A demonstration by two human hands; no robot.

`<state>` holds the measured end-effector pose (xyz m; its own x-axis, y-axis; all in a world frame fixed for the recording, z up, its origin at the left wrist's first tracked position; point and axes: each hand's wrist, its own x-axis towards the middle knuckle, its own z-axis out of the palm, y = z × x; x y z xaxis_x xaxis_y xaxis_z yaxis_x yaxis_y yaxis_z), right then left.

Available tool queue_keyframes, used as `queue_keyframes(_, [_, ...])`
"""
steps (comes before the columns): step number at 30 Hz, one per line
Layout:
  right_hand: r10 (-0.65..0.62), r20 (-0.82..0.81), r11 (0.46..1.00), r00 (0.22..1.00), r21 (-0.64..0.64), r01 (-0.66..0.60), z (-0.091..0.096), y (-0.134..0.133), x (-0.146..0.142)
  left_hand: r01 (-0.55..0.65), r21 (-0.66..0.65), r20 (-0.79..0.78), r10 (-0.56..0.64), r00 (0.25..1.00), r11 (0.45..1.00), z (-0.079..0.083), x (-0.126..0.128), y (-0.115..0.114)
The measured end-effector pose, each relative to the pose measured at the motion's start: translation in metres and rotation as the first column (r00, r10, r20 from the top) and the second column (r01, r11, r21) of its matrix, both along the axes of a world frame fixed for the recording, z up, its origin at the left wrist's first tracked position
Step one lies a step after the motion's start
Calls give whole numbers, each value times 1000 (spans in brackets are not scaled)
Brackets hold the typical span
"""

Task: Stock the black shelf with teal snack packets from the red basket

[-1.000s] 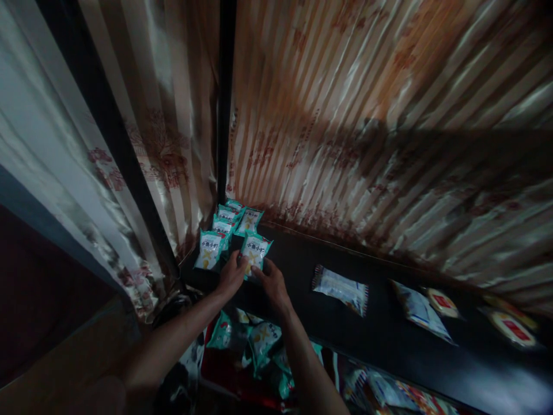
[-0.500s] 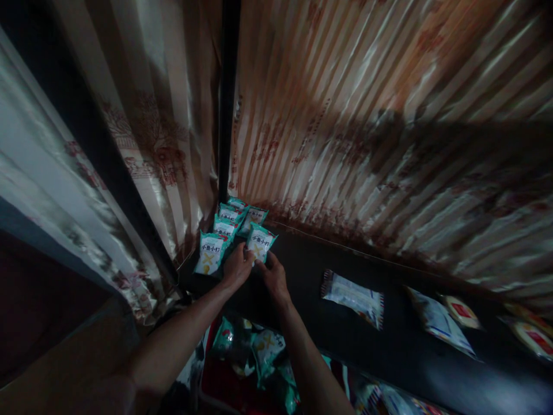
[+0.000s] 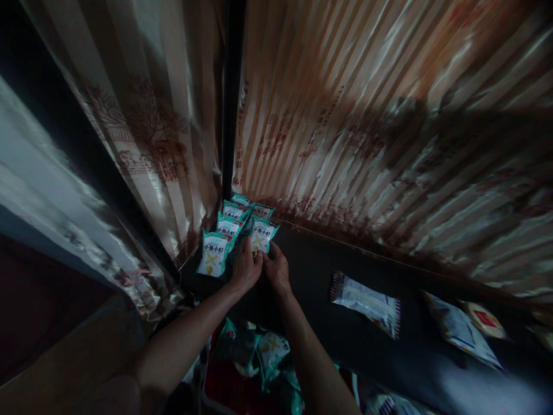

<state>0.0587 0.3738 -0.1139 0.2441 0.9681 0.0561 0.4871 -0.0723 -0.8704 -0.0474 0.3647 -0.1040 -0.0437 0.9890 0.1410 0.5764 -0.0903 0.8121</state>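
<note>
Both my hands meet at one small teal snack packet [image 3: 261, 234] standing upright on a dark shelf [image 3: 319, 300]. My left hand [image 3: 244, 270] grips its lower left edge with closed fingers. My right hand [image 3: 276, 269] pinches its lower right edge. The packet stands at the front of the right-hand row of several like teal packets [image 3: 232, 222] lined up in the shelf's far left corner. One more teal packet [image 3: 213, 259] stands in front of the left row, just left of my left hand.
A white wrapped packet [image 3: 365, 302] lies flat on the shelf to the right, with more packets [image 3: 464, 328] beyond it. Striped curtains [image 3: 367, 127] hang behind and to the left. Below the shelf edge, a red bin [image 3: 242, 386] holds loose teal packets [image 3: 270, 351].
Both hands have pushed the held teal packet farther back toward the corner, up against the row behind it. The view has shifted slightly with that reach.
</note>
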Motion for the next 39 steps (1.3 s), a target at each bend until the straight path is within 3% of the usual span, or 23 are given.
queue_keyframes(17, [-2,108,997,994,-74,10,1,16,-7,22,-43,108,-17,994,999,-9,-1,8])
queue_keyframes(26, [27,119,999,993,-50,-21,-4,17,-9,-6,31,115,2,993,1000,-10,-5,12])
queue_keyframes(39, [5,148,1000,989,-16,-2,-7,13,-10,20,22,131,-22,991,1000,-12,-5,12])
